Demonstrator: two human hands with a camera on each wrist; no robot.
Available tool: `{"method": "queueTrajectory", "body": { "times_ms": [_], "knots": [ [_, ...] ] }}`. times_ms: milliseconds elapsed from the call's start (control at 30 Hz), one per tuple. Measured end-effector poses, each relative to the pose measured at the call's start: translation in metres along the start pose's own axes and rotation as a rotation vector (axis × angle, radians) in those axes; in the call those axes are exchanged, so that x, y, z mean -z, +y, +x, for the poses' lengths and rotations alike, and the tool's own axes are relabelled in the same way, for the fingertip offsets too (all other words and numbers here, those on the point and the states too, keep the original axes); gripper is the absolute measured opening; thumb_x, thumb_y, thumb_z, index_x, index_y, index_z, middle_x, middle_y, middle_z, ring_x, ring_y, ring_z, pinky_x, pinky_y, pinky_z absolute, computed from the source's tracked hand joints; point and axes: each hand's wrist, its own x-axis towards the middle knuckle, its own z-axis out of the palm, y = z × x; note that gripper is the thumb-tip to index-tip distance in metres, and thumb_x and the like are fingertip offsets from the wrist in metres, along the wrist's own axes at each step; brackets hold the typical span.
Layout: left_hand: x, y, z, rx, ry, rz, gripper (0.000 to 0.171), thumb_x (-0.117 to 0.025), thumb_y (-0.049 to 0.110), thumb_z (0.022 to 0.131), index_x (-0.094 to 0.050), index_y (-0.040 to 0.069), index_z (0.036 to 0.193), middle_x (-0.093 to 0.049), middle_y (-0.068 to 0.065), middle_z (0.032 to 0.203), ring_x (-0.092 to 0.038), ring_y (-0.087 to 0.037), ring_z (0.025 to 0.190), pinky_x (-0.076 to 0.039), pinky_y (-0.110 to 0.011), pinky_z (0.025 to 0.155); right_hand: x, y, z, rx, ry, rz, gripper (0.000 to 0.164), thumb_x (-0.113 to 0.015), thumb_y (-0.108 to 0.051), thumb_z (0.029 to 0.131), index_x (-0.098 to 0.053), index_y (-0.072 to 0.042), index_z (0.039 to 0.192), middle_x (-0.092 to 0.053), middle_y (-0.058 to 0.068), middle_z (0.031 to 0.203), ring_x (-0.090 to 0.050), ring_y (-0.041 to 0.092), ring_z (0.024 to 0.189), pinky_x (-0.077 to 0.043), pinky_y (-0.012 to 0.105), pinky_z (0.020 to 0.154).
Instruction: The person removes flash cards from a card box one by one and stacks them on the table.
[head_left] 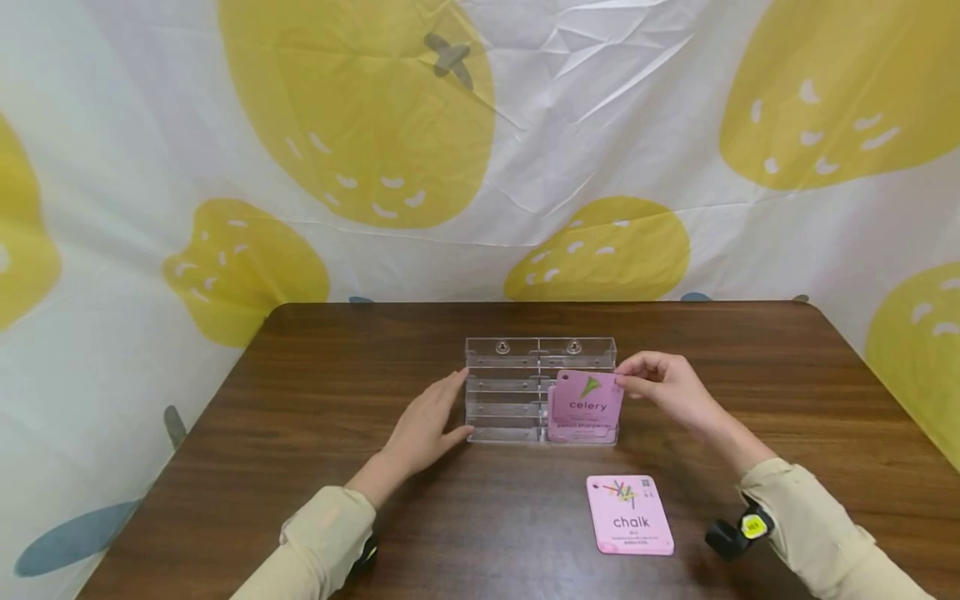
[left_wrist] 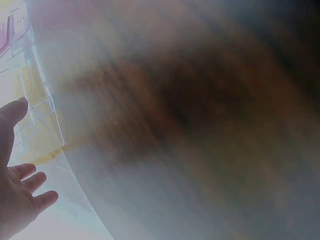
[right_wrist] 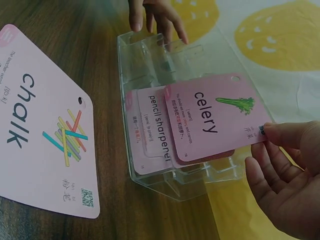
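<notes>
A clear plastic rack (head_left: 502,408) with tiered pockets in two columns stands mid-table. My right hand (head_left: 671,387) pinches the corner of a pink celery flash card (right_wrist: 215,115) between thumb and fingers, over the rack's right column. Behind that card's lower edge, a pencil sharpener card (right_wrist: 145,135) sits in the front right pocket, partly covered. At the rack's left side, my left hand (head_left: 427,421) rests with fingers extended, fingertips right at the edge. A pink chalk card (head_left: 632,515) lies face up on the table in front of the rack.
The brown wooden table (head_left: 300,392) has rounded far corners. Behind it hangs a white cloth (head_left: 420,267) printed with large yellow fruit. A black strap with a yellow-marked device (head_left: 753,525) is on the right wrist.
</notes>
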Motion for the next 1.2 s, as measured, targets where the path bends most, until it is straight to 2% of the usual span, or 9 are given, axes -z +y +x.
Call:
{"method": "queueTrajectory", "body": {
  "times_ms": [133, 367, 933, 1200],
  "knots": [
    [0.001, 0.0, 0.0, 0.01, -0.012, 0.004, 0.079, -0.069, 0.026, 0.08, -0.025, 0.001, 0.141, -0.041, -0.022, 0.135, -0.039, -0.033, 0.124, -0.032, -0.044, 0.103, 0.001, -0.002, -0.002, -0.016, -0.003, 0.011, 0.021, -0.062, -0.006, 0.085, -0.059, 0.012, 0.094, -0.064, -0.003, 0.08, -0.061, 0.009, 0.072, -0.053, 0.027, 0.065],
    [0.001, -0.001, 0.0, 0.031, -0.03, 0.008, 0.08, -0.068, 0.027, 0.081, -0.023, 0.004, 0.143, -0.04, -0.021, 0.137, -0.038, -0.032, 0.126, -0.031, -0.043, 0.103, 0.0, -0.009, -0.008, -0.082, -0.024, 0.103, 0.028, -0.063, -0.011, 0.085, -0.057, 0.013, 0.098, -0.065, -0.007, 0.08, -0.061, 0.007, 0.074, -0.053, 0.03, 0.068],
    [0.0, 0.0, 0.001, 0.001, -0.011, 0.007, 0.079, -0.068, 0.025, 0.081, -0.024, 0.0, 0.142, -0.041, -0.021, 0.136, -0.039, -0.032, 0.125, -0.032, -0.043, 0.103, 0.001, -0.007, -0.027, -0.122, -0.07, 0.114, 0.027, -0.061, -0.008, 0.085, -0.056, 0.014, 0.1, -0.066, -0.004, 0.079, -0.061, 0.008, 0.071, -0.054, 0.032, 0.065],
    [0.001, 0.001, 0.0, 0.018, -0.02, 0.012, 0.079, -0.068, 0.026, 0.081, -0.023, 0.001, 0.142, -0.041, -0.022, 0.136, -0.039, -0.032, 0.125, -0.031, -0.042, 0.103, 0.001, -0.001, -0.035, -0.138, -0.117, 0.13, 0.028, -0.06, -0.008, 0.086, -0.055, 0.015, 0.101, -0.067, -0.002, 0.08, -0.061, 0.009, 0.07, -0.053, 0.031, 0.062]
  ]
}}
